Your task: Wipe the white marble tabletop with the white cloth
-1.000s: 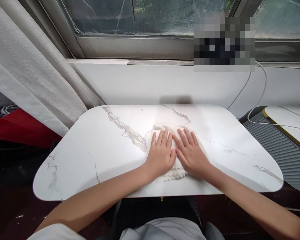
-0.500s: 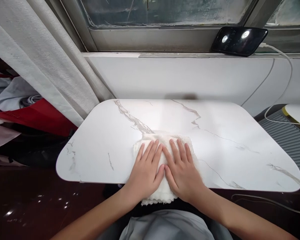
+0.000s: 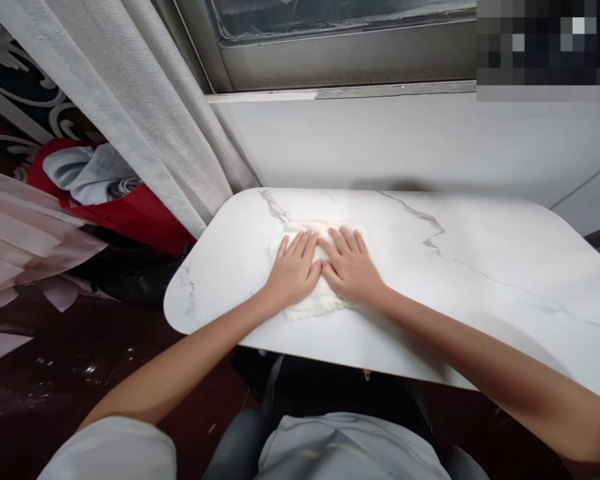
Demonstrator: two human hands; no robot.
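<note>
A white cloth [image 3: 313, 305] lies spread on the white marble-patterned tabletop [image 3: 480, 300]. My left hand [image 3: 293, 267] rests flat on the left part of the cloth, fingers stretched out and slightly apart. Beside it, my right hand [image 3: 349, 265] presses flat on the cloth's right part, its fingers spread. The two thumbs and index fingers come close together or touch in the middle. Most of the cloth's centre is hidden beneath the palms, while its scalloped near edge shows below them.
A pale curtain [image 3: 145, 100] hangs by the table's left end, with a red bag [image 3: 145, 220] of grey cloth items behind it. The window frame [image 3: 350, 63] and white wall [image 3: 380, 140] rise behind the table. The upper right corner is pixelated.
Both hands and the cloth have slid away from the near edge, further onto the tabletop and towards its left end. The camera view has turned towards the left.
</note>
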